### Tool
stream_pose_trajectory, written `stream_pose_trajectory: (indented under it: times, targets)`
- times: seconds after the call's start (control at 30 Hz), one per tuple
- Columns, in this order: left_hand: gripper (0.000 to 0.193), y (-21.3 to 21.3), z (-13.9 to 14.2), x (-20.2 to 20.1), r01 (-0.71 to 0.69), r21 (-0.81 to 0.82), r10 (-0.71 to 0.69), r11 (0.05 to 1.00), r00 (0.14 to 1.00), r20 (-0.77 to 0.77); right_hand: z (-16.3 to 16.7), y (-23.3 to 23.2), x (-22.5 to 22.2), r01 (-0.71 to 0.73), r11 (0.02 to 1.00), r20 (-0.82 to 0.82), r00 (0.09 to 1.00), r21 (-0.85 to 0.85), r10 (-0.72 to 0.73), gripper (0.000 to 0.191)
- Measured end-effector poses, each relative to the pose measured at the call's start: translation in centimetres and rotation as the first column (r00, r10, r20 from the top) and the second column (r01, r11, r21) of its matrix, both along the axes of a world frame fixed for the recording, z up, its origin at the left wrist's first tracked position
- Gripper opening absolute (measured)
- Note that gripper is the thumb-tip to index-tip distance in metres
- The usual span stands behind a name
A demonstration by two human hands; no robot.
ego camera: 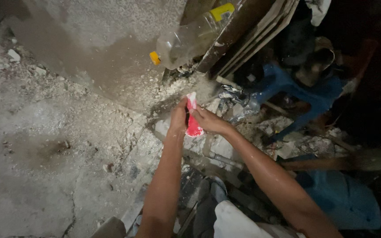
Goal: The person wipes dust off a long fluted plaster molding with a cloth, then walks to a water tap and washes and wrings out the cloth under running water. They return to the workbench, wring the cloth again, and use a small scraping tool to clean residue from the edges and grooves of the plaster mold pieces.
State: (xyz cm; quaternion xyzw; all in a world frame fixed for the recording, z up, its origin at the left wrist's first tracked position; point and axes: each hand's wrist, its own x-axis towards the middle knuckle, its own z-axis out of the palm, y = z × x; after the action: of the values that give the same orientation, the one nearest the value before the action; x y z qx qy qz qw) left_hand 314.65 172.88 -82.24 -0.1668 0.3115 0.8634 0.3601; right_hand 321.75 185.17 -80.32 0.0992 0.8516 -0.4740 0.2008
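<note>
Red-and-white pouch sits between both hands, held upright over broken concrete rubble at the foot of a grey wall. Left hand has its grip closed on the pouch's left edge, fingers wrapped round it; right hand pinches the right side w/ fingertips near the white top end. Both grips clamped on the pouch, hands nearly touching each other. Pouch's red lower part shows between the palms, white tip pokes out above.

Forearms wet-looking, reach up from bottom of frame. Just behind the hands: crumbled mortar and a crumpled clear plastic wrapper. Above, a clear plastic bottle w/ yellow cap lies tilted, cap pointing left-down, leaning by dark wooden boards. Right of the hands, a blue plastic piece, maybe a stool or chair, can't tell which. Left: rough concrete floor, dusty, w/ scattered chips. Bottom right: blue cloth, partly dark.
</note>
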Motion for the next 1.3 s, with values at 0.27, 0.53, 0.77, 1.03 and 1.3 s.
stream_pose_trajectory:
  times: [0.27,0.53,0.77,1.03,1.3]
  targets:
    - [0.019,-0.2,1.7,0.8,0.154,-0.008,-0.153,0.988,0.973,-0.171,-0.5,1.0,-0.6,-0.031,0.99,0.124,0.992,0.138,0.014,0.041]
    - [0.026,0.7,0.3,-0.5,0.067,-0.059,-0.067,0.996,0.998,-0.002,0.3,-1.1,-0.1,-0.057,0.982,0.013,0.998,0.179,0.056,0.038]
    - [0.024,1.1,0.5,0.2,0.013,-0.106,-0.016,0.994,0.999,-0.03,0.1,-0.4,-0.2,-0.019,0.972,-0.041,0.999,0.235,0.03,0.039]
    - [0.015,1.4,-0.3,0.4,-0.032,-0.068,0.027,0.997,0.998,-0.062,-1.6,-1.1,0.8,0.027,0.924,-0.136,0.99,0.382,0.027,0.041]
    - [0.028,2.0,-1.7,0.0,0.027,-0.174,-0.009,0.984,0.994,0.107,-0.1,-1.9,0.9,-0.023,0.881,-0.053,0.997,0.473,0.055,0.044]
